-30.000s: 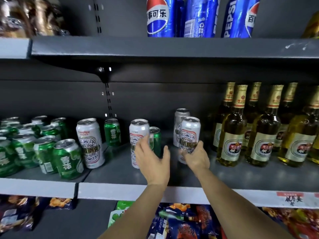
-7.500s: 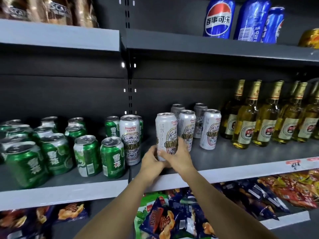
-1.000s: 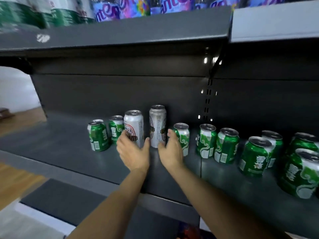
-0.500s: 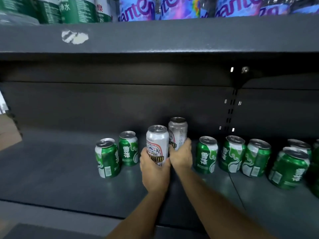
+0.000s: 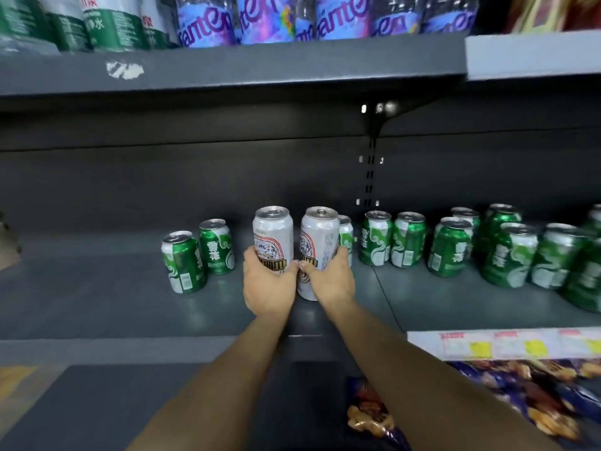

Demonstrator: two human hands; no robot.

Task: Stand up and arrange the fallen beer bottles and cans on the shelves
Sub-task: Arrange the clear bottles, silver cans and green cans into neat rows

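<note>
- The left hand (image 5: pixel 268 284) has its grip wrapped round the lower half of a tall white-and-silver aluminium beer can with a red-and-gold label (image 5: pixel 272 237); thumb and fingers curl about the body, and the can stands upright.
- The right hand (image 5: pixel 328 281) has its grip closed the same way round a second tall silver can with small printed text on its side (image 5: pixel 320 242), also upright. The two cans stand just beside each other, nearly touching, and the thumbs of the two hands meet between them.
- Both cans are on the dark grey metal shelf (image 5: pixel 97 297); whether their bases rest on it or are raised a little I cannot tell, as the hands hide the base of the left one.
- Just outside the left grip stand two short green cans (image 5: pixel 216 247). Beyond the right grip a row of more short green cans (image 5: pixel 377 239) runs off to the right, one of them tucked close behind the right-hand can.
- Step in hand, as I judge it: setting the pair of tall cans in place among the green ones, both already upright.
- Next move probably calls for seating both bases flat, then easing each grip off without tipping a can or knocking the green can behind the right grip.
</note>
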